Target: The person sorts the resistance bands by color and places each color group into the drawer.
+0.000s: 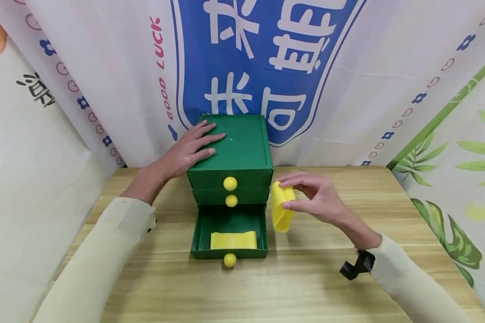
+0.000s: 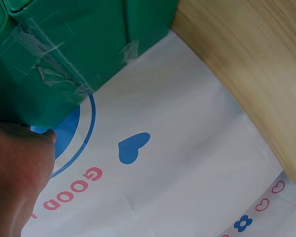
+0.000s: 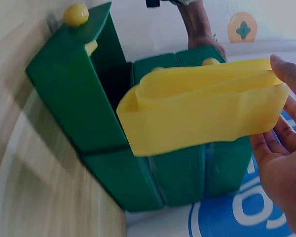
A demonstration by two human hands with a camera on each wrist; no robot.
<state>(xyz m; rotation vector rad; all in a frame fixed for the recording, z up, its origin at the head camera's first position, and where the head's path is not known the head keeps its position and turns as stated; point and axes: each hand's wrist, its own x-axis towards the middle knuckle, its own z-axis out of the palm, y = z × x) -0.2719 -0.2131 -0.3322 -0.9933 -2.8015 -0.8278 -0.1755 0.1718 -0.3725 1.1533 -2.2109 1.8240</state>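
A green drawer cabinet [image 1: 236, 148] with three drawers and round yellow knobs stands on the table. Its bottom drawer [image 1: 229, 255] is pulled out, and a folded yellow resistance band [image 1: 233, 240] lies flat inside near the front. My left hand [image 1: 190, 150] rests on the cabinet's top with fingers spread; in the left wrist view the hand [image 2: 19, 173] shows beside the green side wall. Just right of the cabinet, my right hand [image 1: 317, 197] pinches a second yellow resistance band [image 3: 202, 111], a wide loop folded over, between thumb and fingers. It hangs above the table.
The wooden table [image 1: 307, 287] extends around the cabinet. Close behind it hangs a white printed cloth [image 1: 125, 89] with a blue panel. Clear tape [image 2: 54, 59] sticks to the cabinet's side. A black mount [image 1: 357, 264] sits on the right wrist.
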